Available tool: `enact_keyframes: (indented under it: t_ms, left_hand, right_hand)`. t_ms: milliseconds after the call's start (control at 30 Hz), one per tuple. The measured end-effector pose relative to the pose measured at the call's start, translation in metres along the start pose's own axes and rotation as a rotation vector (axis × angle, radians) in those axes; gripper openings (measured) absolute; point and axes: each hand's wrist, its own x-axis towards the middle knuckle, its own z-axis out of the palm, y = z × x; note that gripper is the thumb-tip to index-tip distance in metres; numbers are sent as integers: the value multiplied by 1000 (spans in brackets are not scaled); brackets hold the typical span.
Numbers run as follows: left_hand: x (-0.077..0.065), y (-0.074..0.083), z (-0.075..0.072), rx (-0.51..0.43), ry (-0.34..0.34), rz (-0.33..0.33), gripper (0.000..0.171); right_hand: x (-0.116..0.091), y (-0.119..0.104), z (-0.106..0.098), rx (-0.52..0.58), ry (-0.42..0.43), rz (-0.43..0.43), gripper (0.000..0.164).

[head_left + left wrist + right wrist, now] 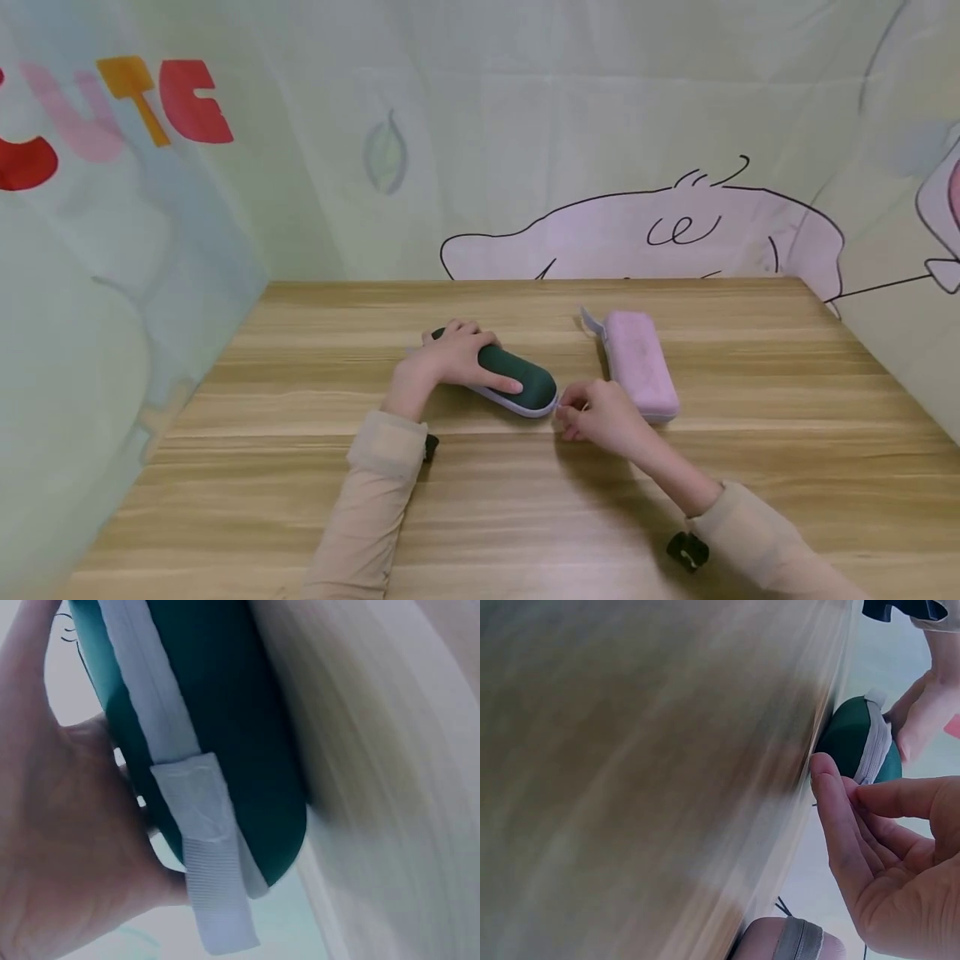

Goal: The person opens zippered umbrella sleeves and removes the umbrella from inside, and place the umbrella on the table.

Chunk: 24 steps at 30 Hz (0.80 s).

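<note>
A dark green zip case (531, 377) with a pale zipper band lies slanted on the table. My left hand (457, 358) grips it from above, thumb along the near side and fingers over the far side. In the left wrist view a pale fabric strap (217, 892) hangs from the case's end nearest that wrist. At the opposite end, my right hand (603, 412) has thumb and index finger pinched together right at the zipper band (874, 750). The zipper pull is mostly hidden between those fingertips.
A pink zip case (641, 362) with a grey band and a loose strap (592, 321) lies just behind and right of the right hand. The wooden table (300, 375) ends at a printed cloth backdrop (525, 125) behind. Dark devices (687, 551) sit at both wrists.
</note>
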Motion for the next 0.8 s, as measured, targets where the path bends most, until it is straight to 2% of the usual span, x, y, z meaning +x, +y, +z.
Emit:
enact_keyframes:
  t_ms: [100,300,600,800]
  left_hand:
    - [-3,-5,-2,-8,2,9,76]
    - [-3,-8,0,-26,7,27,71]
    - [-1,-6,2,-10,8,23,71]
    - [-3,-11,1,-6,12,12,72]
  right_hand:
    - [1,-1,4,-79,5,-30,12]
    - [0,-3,7,-208,8,-33,12]
    - [-4,-2,4,-156,-51,-49,14]
    - [-2,-8,5,-182,-50,-61,14]
